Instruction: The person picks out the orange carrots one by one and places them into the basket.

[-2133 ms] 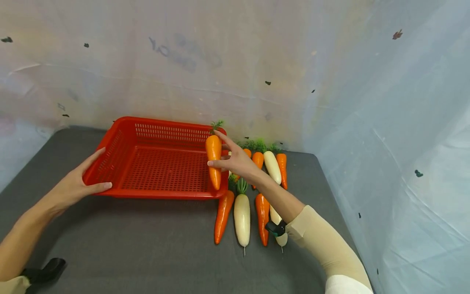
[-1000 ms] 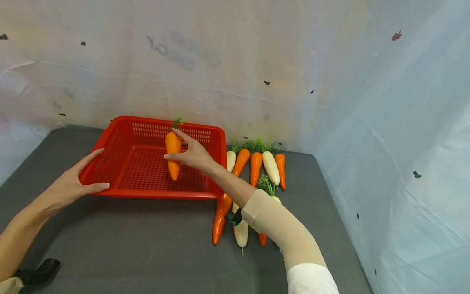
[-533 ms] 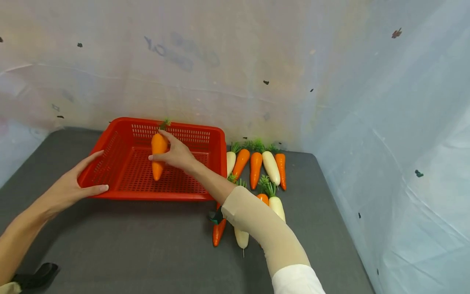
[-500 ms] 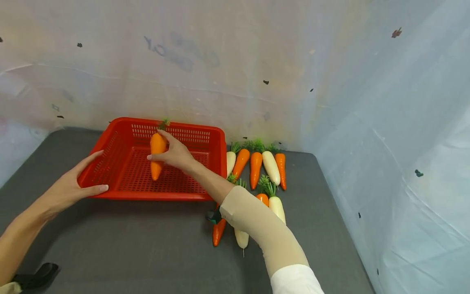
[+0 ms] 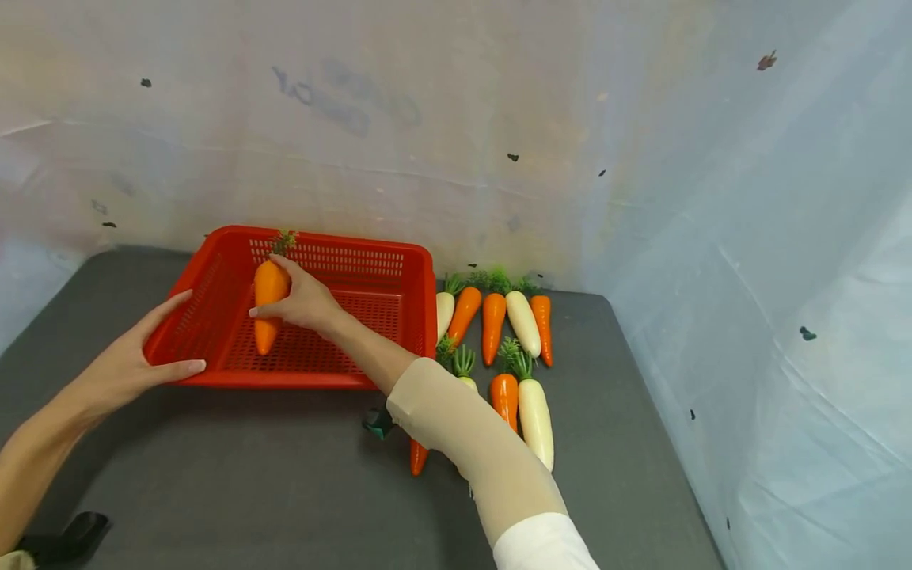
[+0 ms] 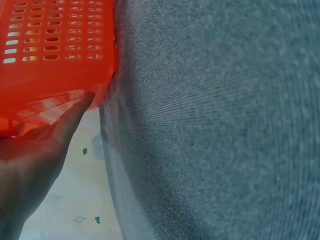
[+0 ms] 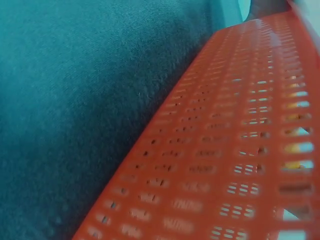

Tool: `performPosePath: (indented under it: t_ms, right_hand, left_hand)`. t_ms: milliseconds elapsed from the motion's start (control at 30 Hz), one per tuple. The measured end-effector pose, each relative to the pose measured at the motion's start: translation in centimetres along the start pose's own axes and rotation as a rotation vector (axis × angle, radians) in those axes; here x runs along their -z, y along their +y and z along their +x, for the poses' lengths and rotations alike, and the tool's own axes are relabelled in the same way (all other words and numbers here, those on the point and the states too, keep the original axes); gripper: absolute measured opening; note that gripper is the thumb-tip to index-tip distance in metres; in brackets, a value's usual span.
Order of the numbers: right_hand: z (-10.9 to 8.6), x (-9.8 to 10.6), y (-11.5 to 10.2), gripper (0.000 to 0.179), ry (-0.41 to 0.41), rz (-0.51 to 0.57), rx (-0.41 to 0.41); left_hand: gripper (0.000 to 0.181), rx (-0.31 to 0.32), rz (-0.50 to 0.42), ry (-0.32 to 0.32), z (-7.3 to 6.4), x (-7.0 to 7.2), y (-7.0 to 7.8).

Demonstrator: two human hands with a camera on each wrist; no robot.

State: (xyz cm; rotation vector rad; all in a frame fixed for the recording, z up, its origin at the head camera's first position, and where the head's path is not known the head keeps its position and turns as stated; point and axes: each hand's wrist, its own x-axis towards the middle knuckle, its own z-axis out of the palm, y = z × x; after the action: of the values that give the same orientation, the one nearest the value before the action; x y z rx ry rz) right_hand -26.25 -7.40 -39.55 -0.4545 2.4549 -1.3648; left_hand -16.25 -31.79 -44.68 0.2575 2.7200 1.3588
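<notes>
The right hand (image 5: 305, 302), fingers pinching a carrot (image 5: 267, 286), reaches over the red basket (image 5: 299, 379) the left hand (image 5: 128, 368) grips.

Soft, diffuse light is falling fairly evenly, leaving the sheeting (image 5: 819, 261) at right palest. The red basket (image 5: 299, 380) is casting a faint shadow on the near bench (image 5: 271, 483). Glints are dotting the carrots (image 5: 504, 400). The right wrist view is looking teal and blurry.
</notes>
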Motion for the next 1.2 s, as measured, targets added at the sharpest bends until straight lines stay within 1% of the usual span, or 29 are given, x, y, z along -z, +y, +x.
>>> performPosePath:
  t_ms: [133,267,367,433,533,633,767,933,1033,1133,1200]
  right_hand:
    - [0.4,-0.8,0.0,0.089,-0.008,-0.025,-0.004]
    - [0.8,-1.6,-0.3,0.089,-0.009,-0.083,-0.020]
    - [1.1,-2.4,-0.6,0.088,-0.010,-0.115,-0.054]
    - [1.3,-2.8,-0.7,0.087,-0.014,-0.111,-0.081]
    - [1.5,-3.2,-0.7,0.087,-0.017,-0.114,-0.115]
    - [1.8,-3.3,-0.5,0.087,-0.015,-0.149,-0.133]
    - [2.2,-3.4,-0.2,0.088,-0.021,-0.220,-0.141]
    - [2.5,-3.8,0.0,0.089,-0.047,-0.219,-0.144]
    - [2.6,-4.0,0.1,0.089,-0.055,-0.257,-0.151]
    - [2.7,-4.2,0.4,0.091,-0.079,-0.298,-0.149]
    - [2.7,-4.3,0.6,0.094,-0.108,-0.281,-0.143]
  left_hand:
    - [0.097,-0.009,0.003,-0.004,0.1,0.1,-0.1]
    - [0.097,0.011,0.017,-0.008,-0.1,0.2,-0.1]
    - [0.097,0.020,0.022,0.001,-0.4,0.2,-0.2]
    - [0.096,0.022,0.014,0.004,-0.6,0.3,-0.4]
    - [0.096,0.021,0.010,-0.001,-0.5,0.3,-0.3]
    - [0.096,0.019,0.007,-0.005,-0.3,0.2,-0.2]
    - [0.096,0.018,-0.006,0.000,-0.3,0.0,-0.1]
    - [0.096,0.018,-0.012,0.021,-0.4,-0.2,-0.1]
    - [0.097,0.019,-0.011,0.028,-0.3,-0.2,0.0]
    - [0.096,0.014,-0.024,0.022,-0.2,-0.3,0.0]
    - [0.096,0.020,-0.025,0.019,-0.2,-0.4,0.0]
